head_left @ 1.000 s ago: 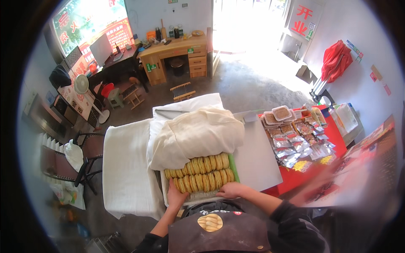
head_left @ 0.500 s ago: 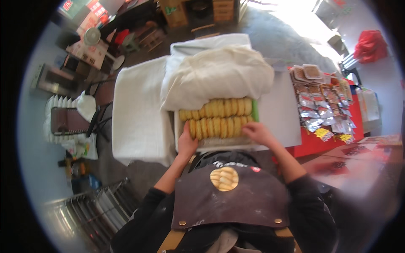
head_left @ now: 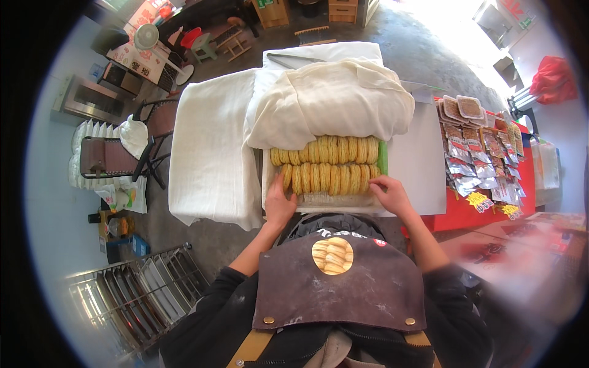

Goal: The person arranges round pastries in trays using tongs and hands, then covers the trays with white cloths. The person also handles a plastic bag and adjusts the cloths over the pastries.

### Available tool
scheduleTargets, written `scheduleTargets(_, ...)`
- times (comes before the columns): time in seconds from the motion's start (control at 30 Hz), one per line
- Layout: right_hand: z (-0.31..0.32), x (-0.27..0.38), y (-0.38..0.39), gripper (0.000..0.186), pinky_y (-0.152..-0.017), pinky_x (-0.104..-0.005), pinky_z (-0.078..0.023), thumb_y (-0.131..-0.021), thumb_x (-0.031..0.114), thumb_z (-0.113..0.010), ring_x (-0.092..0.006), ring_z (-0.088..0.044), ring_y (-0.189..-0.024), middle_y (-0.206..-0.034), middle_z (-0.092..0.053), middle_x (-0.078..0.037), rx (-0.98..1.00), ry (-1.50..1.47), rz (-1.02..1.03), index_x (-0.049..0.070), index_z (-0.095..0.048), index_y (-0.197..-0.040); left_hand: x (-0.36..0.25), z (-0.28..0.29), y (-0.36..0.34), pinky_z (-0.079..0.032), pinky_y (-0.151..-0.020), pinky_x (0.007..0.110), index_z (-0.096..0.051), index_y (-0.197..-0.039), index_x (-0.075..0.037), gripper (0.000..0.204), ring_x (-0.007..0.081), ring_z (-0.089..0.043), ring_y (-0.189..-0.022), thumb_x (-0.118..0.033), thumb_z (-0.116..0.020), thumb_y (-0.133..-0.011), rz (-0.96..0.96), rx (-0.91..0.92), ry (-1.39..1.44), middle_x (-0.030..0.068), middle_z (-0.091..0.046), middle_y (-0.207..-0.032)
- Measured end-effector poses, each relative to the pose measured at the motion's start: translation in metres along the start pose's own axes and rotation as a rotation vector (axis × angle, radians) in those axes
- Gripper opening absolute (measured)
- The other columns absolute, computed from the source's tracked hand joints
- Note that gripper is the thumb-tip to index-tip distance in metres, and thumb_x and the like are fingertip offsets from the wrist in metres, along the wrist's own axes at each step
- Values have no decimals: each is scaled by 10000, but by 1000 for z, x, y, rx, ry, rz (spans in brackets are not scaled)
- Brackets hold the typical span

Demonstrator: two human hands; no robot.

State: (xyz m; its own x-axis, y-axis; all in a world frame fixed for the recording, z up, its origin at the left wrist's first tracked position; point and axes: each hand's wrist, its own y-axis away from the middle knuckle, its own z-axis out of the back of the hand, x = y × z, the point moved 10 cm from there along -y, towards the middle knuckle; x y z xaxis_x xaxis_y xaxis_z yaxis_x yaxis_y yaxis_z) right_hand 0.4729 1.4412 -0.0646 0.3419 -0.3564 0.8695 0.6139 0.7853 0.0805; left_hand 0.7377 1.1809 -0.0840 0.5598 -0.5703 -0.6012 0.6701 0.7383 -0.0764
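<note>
Two rows of round golden flaky pastries stand on edge in a shallow tray [head_left: 319, 203]. My left hand [head_left: 280, 203] is at the left end of the near row of pastries [head_left: 325, 179], its thumb and fingers curled around the end pieces. At the opposite end, my right hand [head_left: 392, 195] has its bent fingertips against the last pastries. The row lies between both hands, resting in the tray. Behind it, the far row of pastries [head_left: 331, 150] is partly covered by a cream cloth [head_left: 334, 101]. A green strip [head_left: 383, 158] shows along the tray's right side.
A white-cloth-covered surface [head_left: 211, 147] adjoins on the left. To the right, a red-covered table [head_left: 438, 219] holds several packaged goods [head_left: 475, 156]. A rack of trays [head_left: 144, 294] stands at lower left, and a folding chair [head_left: 107, 156] is farther left.
The whole view has shifted, so the tray and hands sit slightly farther right in the picture. Both hands stay at the ends of the near row, with no clear shift in the pastries.
</note>
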Motion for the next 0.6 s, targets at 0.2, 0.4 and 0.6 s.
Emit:
scheduleTargets(0.2, 9, -3, 0, 181, -842, -338, -597, -997, 103, -747, -226, -758, -906, -1040, -793, -133, -13, -23, -15, -11, -783, -1133, -20, 10, 7, -499, -1129, 491, -610, -1443, 9, 700, 433, -576, -1359, -111, -821, -786, -126, -64, -103, 241, -561, -1554)
scheduleTargets(0.4, 26, -10, 1, 165, -828, -311, -585, -1003, 85, -746, -166, -743, -880, -1008, -791, -110, -62, -23, -11, -7, -787, -1134, -26, 9, -3, -510, -1094, 482, -677, -1348, 17, 612, 422, -587, -1298, -142, -817, -774, -222, 24, -141, 222, -607, -1500)
scheduleTargets(0.6, 74, -9, -23, 173, -796, -350, -599, -998, 143, -760, -230, -774, -837, -950, -805, -146, -160, 105, 19, 23, -795, -1117, -32, 29, -9, -478, -1111, 521, -695, -1330, -13, 559, 426, -578, -1312, -141, -807, -798, -228, -38, -126, 230, -604, -1477)
